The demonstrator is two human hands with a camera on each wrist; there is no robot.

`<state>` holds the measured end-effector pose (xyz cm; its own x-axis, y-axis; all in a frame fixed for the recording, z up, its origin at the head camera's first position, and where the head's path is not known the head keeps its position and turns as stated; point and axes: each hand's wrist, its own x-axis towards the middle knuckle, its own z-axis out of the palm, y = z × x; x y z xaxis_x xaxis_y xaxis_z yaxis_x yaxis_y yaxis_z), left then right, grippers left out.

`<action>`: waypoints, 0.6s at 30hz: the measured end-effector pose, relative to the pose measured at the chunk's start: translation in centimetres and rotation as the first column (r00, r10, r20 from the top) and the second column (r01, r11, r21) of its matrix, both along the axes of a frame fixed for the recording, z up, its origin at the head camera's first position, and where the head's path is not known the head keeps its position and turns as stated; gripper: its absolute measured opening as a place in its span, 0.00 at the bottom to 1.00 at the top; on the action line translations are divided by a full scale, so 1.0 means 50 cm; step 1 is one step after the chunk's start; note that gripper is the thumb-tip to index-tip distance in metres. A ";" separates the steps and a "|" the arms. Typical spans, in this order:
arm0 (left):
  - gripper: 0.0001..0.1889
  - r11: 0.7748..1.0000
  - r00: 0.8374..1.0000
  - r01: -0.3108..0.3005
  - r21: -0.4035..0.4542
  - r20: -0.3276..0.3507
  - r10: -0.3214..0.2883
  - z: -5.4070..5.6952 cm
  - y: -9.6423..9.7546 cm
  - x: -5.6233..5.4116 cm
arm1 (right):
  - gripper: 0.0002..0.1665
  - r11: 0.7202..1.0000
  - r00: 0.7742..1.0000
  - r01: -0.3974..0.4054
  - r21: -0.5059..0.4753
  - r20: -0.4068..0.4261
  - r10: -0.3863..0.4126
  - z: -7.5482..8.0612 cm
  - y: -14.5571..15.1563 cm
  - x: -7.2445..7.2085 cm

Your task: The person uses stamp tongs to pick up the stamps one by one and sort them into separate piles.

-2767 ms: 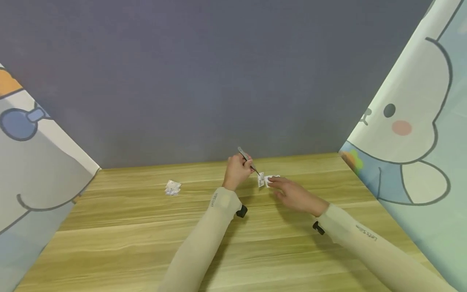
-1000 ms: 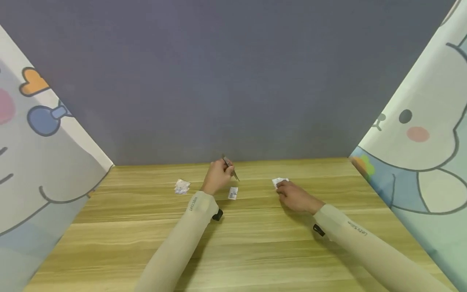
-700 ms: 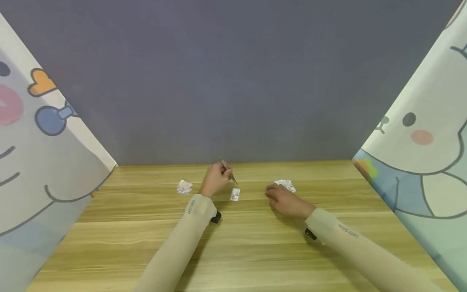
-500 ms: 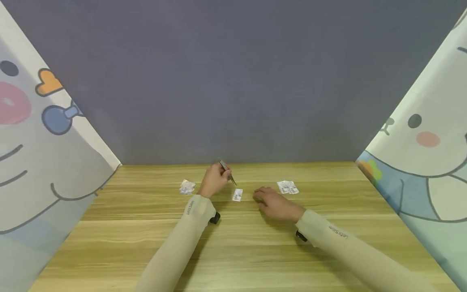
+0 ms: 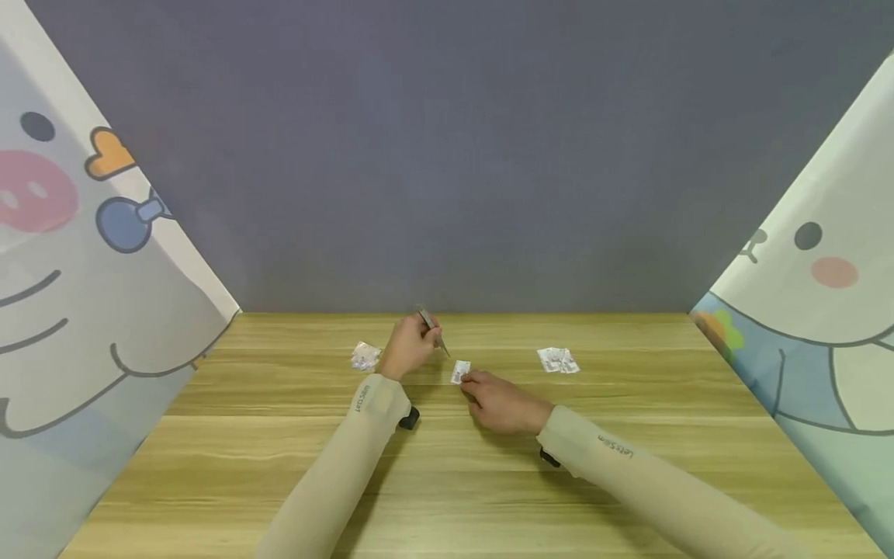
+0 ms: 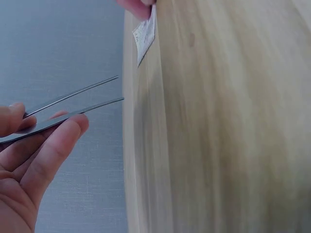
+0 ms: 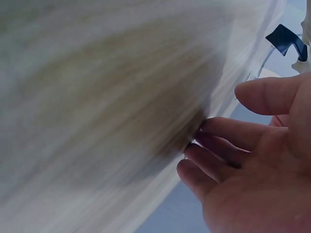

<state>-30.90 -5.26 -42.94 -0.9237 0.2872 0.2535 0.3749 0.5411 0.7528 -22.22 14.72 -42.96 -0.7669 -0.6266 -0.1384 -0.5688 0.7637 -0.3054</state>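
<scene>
My left hand (image 5: 410, 345) pinches a pair of dark metal tweezers (image 6: 41, 127) between thumb and fingers. In the left wrist view the two prongs stand apart with nothing between their tips. A small white packet-like square with faint print (image 5: 459, 369) lies on the wood-grain table just right of the tweezer tips in the head view. My right hand (image 5: 504, 404) has its fingertips on the right edge of this square. The right wrist view shows the right thumb apart from the fingers, which are only slightly bent; the square is hidden there.
A small overlapping pile of white squares (image 5: 558, 359) lies on the table (image 5: 447, 497) to the right. Another pile (image 5: 365, 356) lies left of my left hand. A grey wall (image 5: 447, 155) rises behind the table; cartoon-printed panels (image 5: 775, 341) flank it.
My right hand has left the right pile and moved left to the single square. My left hand, with the tweezers, has carried that square leftward from beside the pile and released it.
</scene>
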 end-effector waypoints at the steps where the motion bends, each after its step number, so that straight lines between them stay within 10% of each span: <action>1: 0.05 1.000 1.000 0.005 -0.008 -0.002 -0.005 -0.003 0.000 -0.002 | 0.26 1.000 1.000 0.005 0.012 0.010 -0.006 0.000 0.001 0.000; 18: 0.04 0.999 0.993 0.050 0.001 0.110 -0.050 -0.007 0.020 -0.010 | 0.24 0.995 0.995 -0.095 -0.008 -0.010 0.095 -0.003 0.029 -0.014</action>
<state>-31.38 -4.25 -43.30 -0.9305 0.3341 0.1501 0.3161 0.5255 0.7899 -22.91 16.16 -43.12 -0.7052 -0.6977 -0.1261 -0.6414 0.7036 -0.3057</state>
